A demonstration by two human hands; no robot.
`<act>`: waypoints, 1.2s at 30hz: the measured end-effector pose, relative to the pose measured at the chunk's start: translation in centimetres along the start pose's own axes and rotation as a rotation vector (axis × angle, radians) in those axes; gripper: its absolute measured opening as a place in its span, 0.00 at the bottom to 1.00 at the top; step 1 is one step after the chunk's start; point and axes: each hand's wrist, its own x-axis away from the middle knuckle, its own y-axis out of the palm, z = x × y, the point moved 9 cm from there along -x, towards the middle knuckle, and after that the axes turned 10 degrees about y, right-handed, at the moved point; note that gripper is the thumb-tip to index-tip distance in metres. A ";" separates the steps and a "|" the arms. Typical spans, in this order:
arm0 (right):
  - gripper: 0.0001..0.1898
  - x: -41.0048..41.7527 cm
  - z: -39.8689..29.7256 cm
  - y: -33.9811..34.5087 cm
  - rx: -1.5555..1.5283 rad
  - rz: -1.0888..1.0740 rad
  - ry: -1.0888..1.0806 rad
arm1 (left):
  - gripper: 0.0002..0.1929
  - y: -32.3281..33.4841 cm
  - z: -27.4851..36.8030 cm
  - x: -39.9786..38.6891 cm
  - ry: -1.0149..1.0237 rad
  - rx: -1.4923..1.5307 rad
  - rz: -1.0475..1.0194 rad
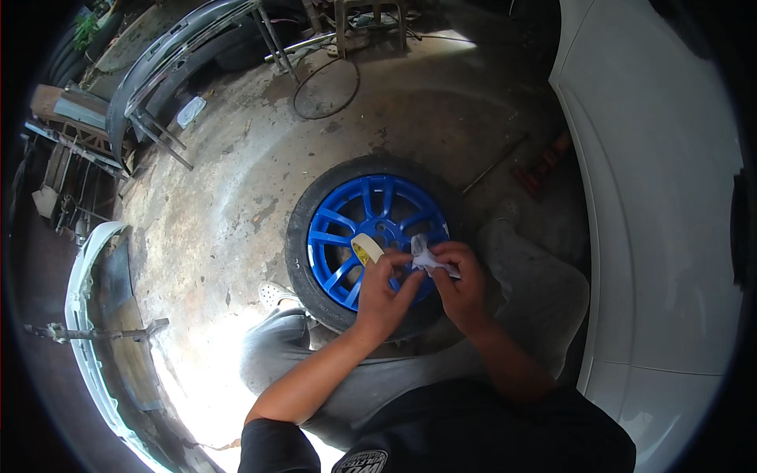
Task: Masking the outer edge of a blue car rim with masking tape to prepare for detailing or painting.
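A wheel with a blue multi-spoke alloy rim (pixel 335 238) and black tire (pixel 298 266) lies flat on the floor before me. Above it, my left hand (pixel 383 292) holds a roll of masking tape (pixel 370 247), tilted, by its fingers. The thumb and index finger of that hand reach out to a crumpled white piece (pixel 423 258), paper or thin plastic. My right hand (pixel 464 284) pinches the same piece from the other side. Whether the left fingertips grip it too is hard to see. Small pale patches mark the rim's edge.
A white car body panel (pixel 650 236) rises close on my right. Bumper covers stand at far left (pixel 83 307) and upper left (pixel 133 77), the latter on a metal stand (pixel 162 142). A plastic stool (pixel 369 23), a hose loop (pixel 327 117) and a red jack-like tool (pixel 541 165) are on the concrete.
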 end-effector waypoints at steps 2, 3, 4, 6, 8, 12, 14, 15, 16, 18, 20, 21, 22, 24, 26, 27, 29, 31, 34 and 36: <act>0.09 0.2 -1.9 0.4 0.205 0.075 -0.159 | 0.21 -0.3 -0.4 0.2 -0.065 0.071 0.035; 0.09 0.2 -2.1 0.8 0.204 0.076 -0.167 | 0.21 -0.4 -0.7 0.2 -0.057 0.070 0.038; 0.10 0.2 -2.4 1.5 0.249 0.071 -0.197 | 0.20 -0.6 -1.4 0.3 -0.068 0.156 0.071; 0.10 0.1 -2.9 2.8 0.294 0.065 -0.226 | 0.19 -0.9 -1.9 0.3 -0.080 0.241 0.103; 0.14 0.0 -3.0 4.9 0.296 -0.058 -0.232 | 0.16 -0.9 -3.6 0.7 -0.308 0.468 0.163; 0.18 -0.4 -0.5 4.2 0.070 -0.138 -0.038 | 0.12 -1.7 -5.9 1.1 -0.453 0.598 0.170; 0.19 -0.9 4.3 2.3 -0.319 -0.023 0.317 | 0.12 -0.5 -5.7 1.6 -0.477 0.674 0.036; 0.19 -0.7 5.5 1.8 -0.327 -0.024 0.322 | 0.12 0.9 -5.2 2.1 -0.501 0.755 -0.111; 0.19 0.2 7.9 3.3 -0.572 -0.196 0.519 | 0.13 1.8 -4.5 2.1 -0.436 0.747 -0.204; 0.19 2.3 9.7 4.8 -0.822 -0.376 0.720 | 0.12 2.8 -4.2 2.8 -0.469 0.708 -0.248; 0.19 3.3 10.8 4.6 -0.870 -0.347 0.788 | 0.12 3.6 -5.3 3.8 -0.532 0.715 -0.320; 0.19 3.4 10.9 4.9 -0.880 -0.345 0.793 | 0.12 3.7 -5.4 4.0 -0.542 0.708 -0.322; 0.18 3.2 11.4 4.2 -0.810 -0.214 0.780 | 0.12 4.1 -5.2 4.1 -0.551 0.778 -0.347; 0.17 2.9 11.7 3.3 -0.750 -0.084 0.772 | 0.12 4.6 -5.1 4.4 -0.570 0.839 -0.373; 0.17 3.7 10.8 5.7 -0.932 -0.383 0.943 | 0.13 4.9 -5.4 5.2 -0.621 0.876 -0.376; 0.17 3.7 11.1 5.4 -0.946 -0.376 0.951 | 0.13 4.6 -4.8 4.8 -0.637 0.869 -0.382; 0.12 3.0 13.3 3.0 -0.770 -0.174 0.993 | 0.14 4.2 -2.4 2.6 -0.421 0.596 -0.643; 0.12 0.3 12.7 0.0 -0.740 -0.070 0.842 | 0.12 1.6 -4.9 1.4 -0.459 0.752 -0.401; 0.14 -5.8 10.1 -5.9 -0.532 -0.017 0.713 | 0.14 -6.0 -13.2 0.7 -0.622 0.886 0.158; 0.15 -10.4 7.9 -9.2 -0.434 0.019 0.623 | 0.15 -12.2 -19.3 1.4 -0.759 0.659 0.430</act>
